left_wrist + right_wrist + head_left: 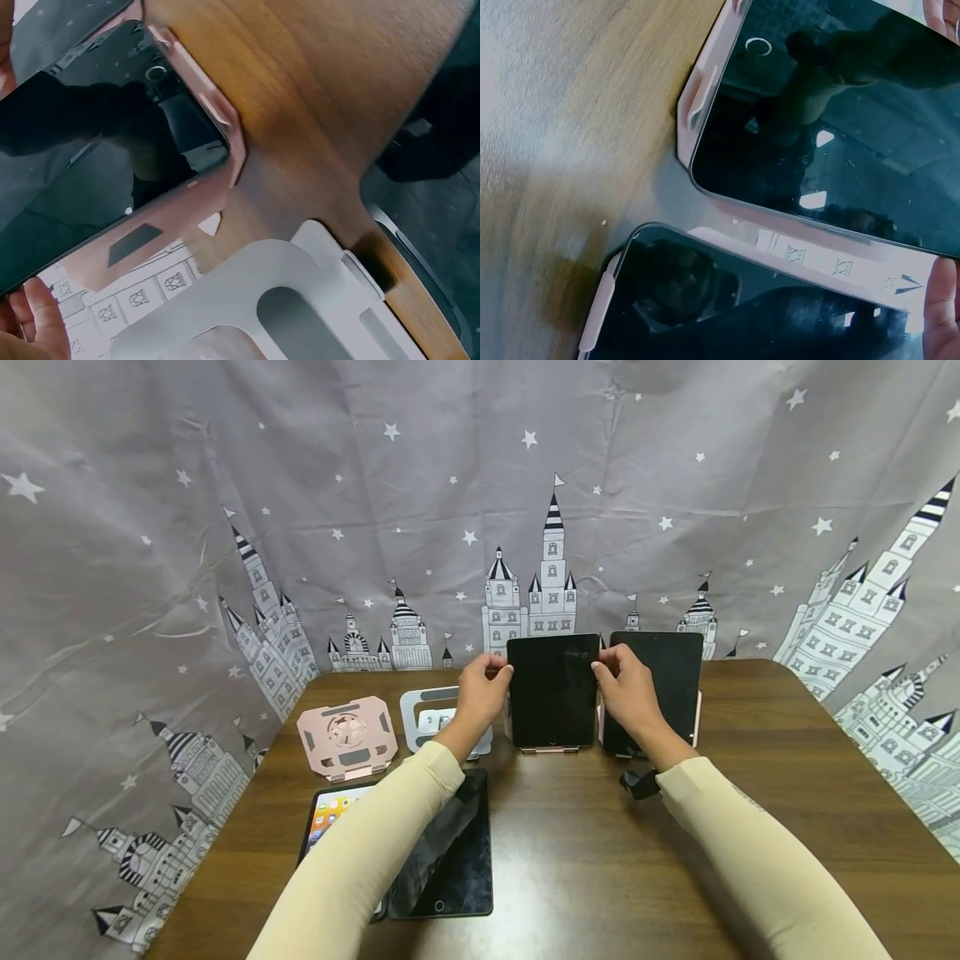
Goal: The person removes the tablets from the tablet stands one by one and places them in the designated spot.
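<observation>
A black-screened tablet [553, 693] stands upright, leaning on a pink tablet stand [199, 75] with its lower edge at the stand's front lips. My left hand [482, 693] pinches its left edge near the top, thumb toward the front. At the opposite edge my right hand [628, 689] pinches the tablet at about the same height. In the right wrist view the tablet's round home button shows beside the stand's lip [703, 94]. A second dark tablet [678, 681] rests on another pink stand just to the right, partly hidden behind my right hand and forearm.
Left of the hands are an unloaded pink stand [371, 731] and a pale grey stand [411, 727]. Nearer me, a dark tablet [457, 868] and one with a lit screen [330, 810] lie flat on the wooden table [600, 877]. A grey castle-print curtain [465, 460] hangs behind.
</observation>
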Demonstrator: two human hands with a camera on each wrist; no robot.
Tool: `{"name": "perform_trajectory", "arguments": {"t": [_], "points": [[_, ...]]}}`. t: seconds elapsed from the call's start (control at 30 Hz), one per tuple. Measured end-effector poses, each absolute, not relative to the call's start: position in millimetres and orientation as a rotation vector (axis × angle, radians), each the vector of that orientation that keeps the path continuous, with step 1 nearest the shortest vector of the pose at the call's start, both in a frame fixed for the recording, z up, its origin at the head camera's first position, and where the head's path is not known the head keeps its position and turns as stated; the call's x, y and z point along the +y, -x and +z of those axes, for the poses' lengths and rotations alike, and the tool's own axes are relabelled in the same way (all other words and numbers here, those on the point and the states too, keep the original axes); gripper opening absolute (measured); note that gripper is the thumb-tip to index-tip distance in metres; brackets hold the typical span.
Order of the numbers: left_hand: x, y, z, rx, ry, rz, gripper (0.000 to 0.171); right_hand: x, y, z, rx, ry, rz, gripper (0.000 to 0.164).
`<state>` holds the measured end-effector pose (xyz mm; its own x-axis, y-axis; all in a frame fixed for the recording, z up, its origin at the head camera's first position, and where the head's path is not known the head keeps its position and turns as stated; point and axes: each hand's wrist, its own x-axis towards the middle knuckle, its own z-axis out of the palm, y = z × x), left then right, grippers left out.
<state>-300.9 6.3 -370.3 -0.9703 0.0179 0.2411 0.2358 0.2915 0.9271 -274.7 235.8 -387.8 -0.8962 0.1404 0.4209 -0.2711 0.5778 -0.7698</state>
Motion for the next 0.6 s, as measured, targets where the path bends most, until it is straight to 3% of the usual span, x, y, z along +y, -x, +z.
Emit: {"name": "perform_trajectory", "arguments": {"t": [0.6], "points": [[-20.3,267.1,-368.6,-2.157,0.104,-2.163,0.011,213.2,238.0,-380.1,-2.354,-0.163,1.335,0.017]]}}
